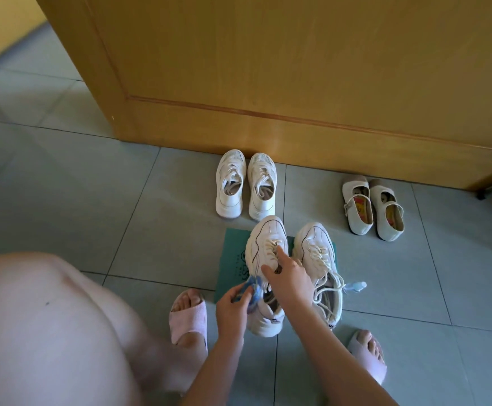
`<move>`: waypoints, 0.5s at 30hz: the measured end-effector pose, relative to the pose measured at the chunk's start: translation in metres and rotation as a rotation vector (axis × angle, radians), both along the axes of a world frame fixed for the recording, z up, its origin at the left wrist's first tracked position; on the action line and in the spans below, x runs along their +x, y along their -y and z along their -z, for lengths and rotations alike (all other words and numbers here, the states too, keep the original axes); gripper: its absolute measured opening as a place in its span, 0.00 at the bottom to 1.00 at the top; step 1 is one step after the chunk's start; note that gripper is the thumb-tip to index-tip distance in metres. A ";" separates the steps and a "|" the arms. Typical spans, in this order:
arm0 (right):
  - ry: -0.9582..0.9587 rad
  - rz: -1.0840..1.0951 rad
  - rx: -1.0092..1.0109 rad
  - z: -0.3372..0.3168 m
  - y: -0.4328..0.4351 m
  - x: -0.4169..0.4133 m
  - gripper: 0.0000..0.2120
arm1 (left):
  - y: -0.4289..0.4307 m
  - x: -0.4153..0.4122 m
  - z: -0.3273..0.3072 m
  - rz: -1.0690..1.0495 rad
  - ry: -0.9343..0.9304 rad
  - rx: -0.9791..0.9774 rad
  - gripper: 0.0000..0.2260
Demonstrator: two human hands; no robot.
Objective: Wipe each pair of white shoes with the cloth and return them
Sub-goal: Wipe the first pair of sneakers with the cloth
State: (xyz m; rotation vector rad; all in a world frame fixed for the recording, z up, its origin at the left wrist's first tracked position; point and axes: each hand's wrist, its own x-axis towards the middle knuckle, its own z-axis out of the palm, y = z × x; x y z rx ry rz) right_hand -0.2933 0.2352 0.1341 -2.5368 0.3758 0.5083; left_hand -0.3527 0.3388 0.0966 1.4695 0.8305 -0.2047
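Left hand (233, 300) curls its fingers round a bunched blue cloth (252, 291), pinching it between thumb and fingertips just beside the near chunky sneaker's collar. Right hand (288, 278) lies spread on top of that same shoe: index finger straight along the laces, thumb stretched out to the left over the upper. The other fingers are hidden behind the hand, so can't tell how they lie.

Around, left to right: blurred bare knee (39, 332) fills the lower-left corner. Foot in a pink slipper (187, 316) sits just left of the left hand. Green mat (233, 259) lies under the toes of the chunky sneakers. Mesh white sneakers (244, 183) stand as a pair beyond it, toes to the wooden door (297, 83). Small blue-and-white item (356, 287) lies on the tiled floor (63, 177) by the loose laces, too small to identify. Cream strap flats (371, 209) sit side by side further right. Second slippered foot (368, 356) is at the lower right.

Left chunky sneaker (265, 247) is under the right hand, cloth touching or nearly touching its inner side. Right chunky sneaker (316, 253) stands close beside it, untouched, with the right forearm crossing in front of its heel.
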 end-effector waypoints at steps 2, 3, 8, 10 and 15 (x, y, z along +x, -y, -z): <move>0.014 0.015 0.031 0.003 0.001 0.000 0.28 | 0.005 -0.008 0.001 0.017 0.003 0.036 0.05; 0.017 0.026 0.051 0.004 0.002 0.001 0.27 | 0.005 -0.011 0.001 0.021 0.010 0.056 0.06; 0.016 0.053 0.083 0.005 0.003 0.003 0.25 | 0.002 -0.020 0.005 0.062 0.017 0.069 0.05; 0.016 0.052 0.089 0.004 0.002 0.003 0.25 | -0.002 -0.023 0.006 0.130 0.012 0.109 0.06; -0.003 0.052 0.099 -0.002 0.003 0.003 0.25 | -0.014 -0.035 0.009 0.323 -0.015 0.244 0.09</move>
